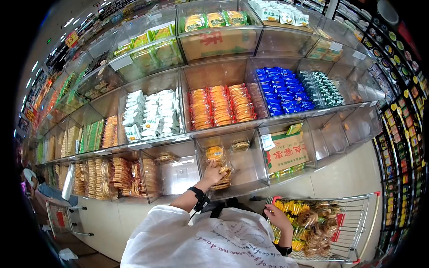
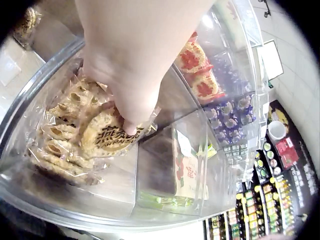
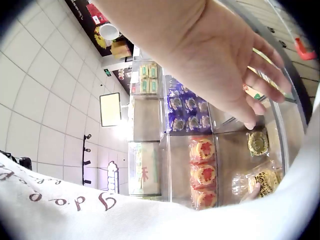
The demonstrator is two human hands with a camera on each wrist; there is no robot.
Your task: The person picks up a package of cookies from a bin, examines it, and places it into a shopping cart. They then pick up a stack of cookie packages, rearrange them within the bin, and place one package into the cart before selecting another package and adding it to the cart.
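Observation:
My left hand point(image 1: 215, 174) reaches down into a clear bottom-row bin. It pinches a wrapped round pastry point(image 2: 107, 137) with dark printing on its face, the thumb lying over the wrapper; the other fingers are mostly hidden in the left wrist view. Several more wrapped pastries point(image 2: 57, 145) stand on edge in a row right beside it. Behind the hand lie an orange-topped packet point(image 1: 214, 153) and one more round packet point(image 1: 240, 145). Holding nothing, my right hand point(image 1: 278, 217) hovers by the shopping cart's red-cornered end, its fingers loosely bent.
A metal shopping cart point(image 1: 357, 223) at the right carries yellow packets point(image 1: 292, 207) and wrapped round pastries point(image 1: 319, 241). Tiered clear bins rise ahead, with white packets point(image 1: 152, 114), red-edged pastries point(image 1: 221, 107) and blue packets point(image 1: 283, 91). A printed carton point(image 1: 288, 152) stands in the bin to the right.

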